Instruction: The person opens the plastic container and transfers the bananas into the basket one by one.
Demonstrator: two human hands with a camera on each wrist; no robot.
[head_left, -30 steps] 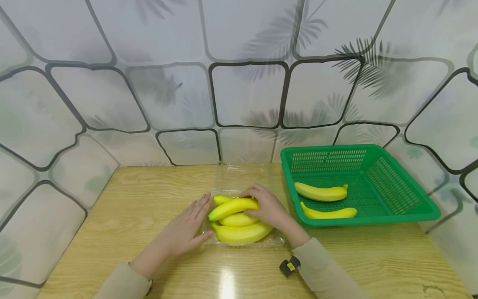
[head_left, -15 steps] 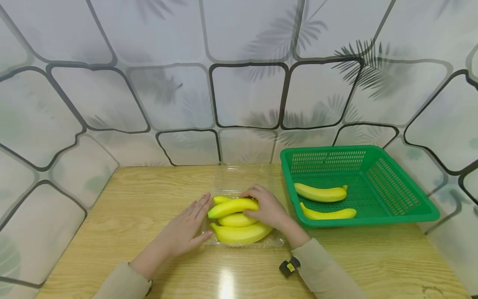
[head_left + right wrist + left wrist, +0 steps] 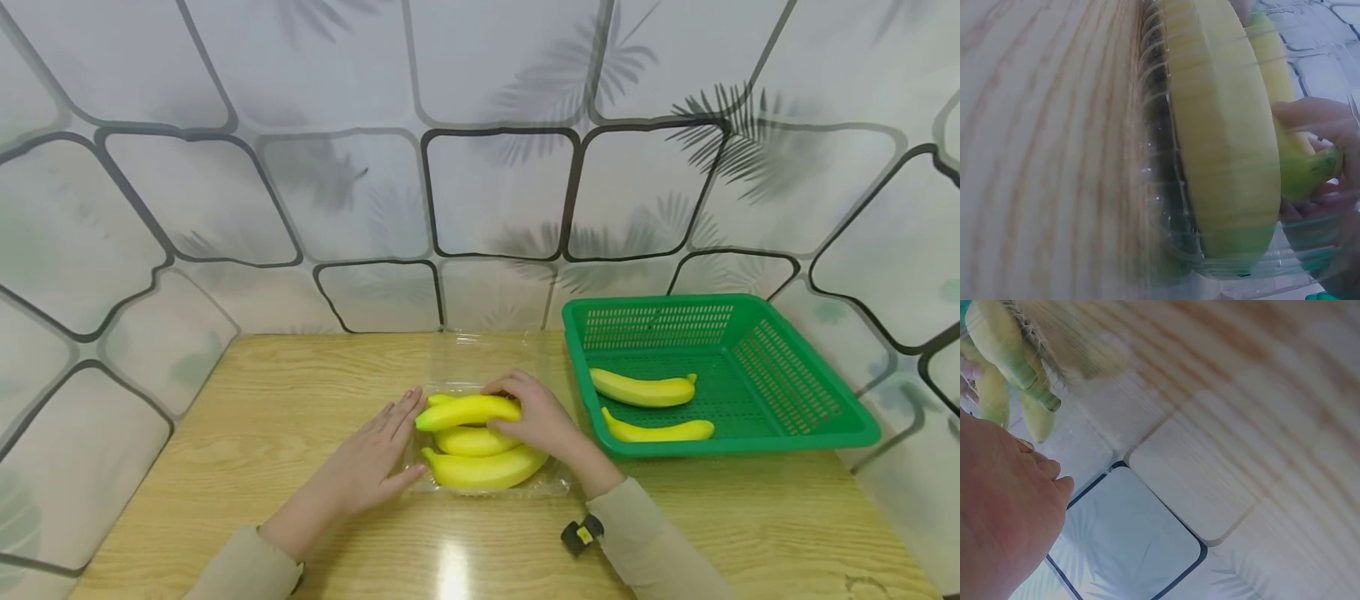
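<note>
A clear plastic box (image 3: pixel 551 482) with its lid (image 3: pixel 487 358) folded back lies on the table, several bananas in it. My right hand (image 3: pixel 542 421) grips the right end of the top banana (image 3: pixel 468 412), which lies slantwise over the others. Nearest me in the box is a larger banana (image 3: pixel 487 468); in the right wrist view this front banana (image 3: pixel 1222 137) shows through the clear wall. My left hand (image 3: pixel 371 458) rests at the box's left side, fingers straight and thumb apart. Seen from the left wrist, that hand (image 3: pixel 1007 506) lies beside the banana tips (image 3: pixel 1041 394).
A green basket (image 3: pixel 750 446) stands to the right of the box, holding a rear banana (image 3: pixel 643 389) and a front banana (image 3: pixel 660 430). A patterned wall covering (image 3: pixel 495 192) rises behind the wooden table (image 3: pixel 262 400).
The top banana's left tip has shifted slightly up and left, covering more of the banana behind it. Both hands stay almost where they were.
</note>
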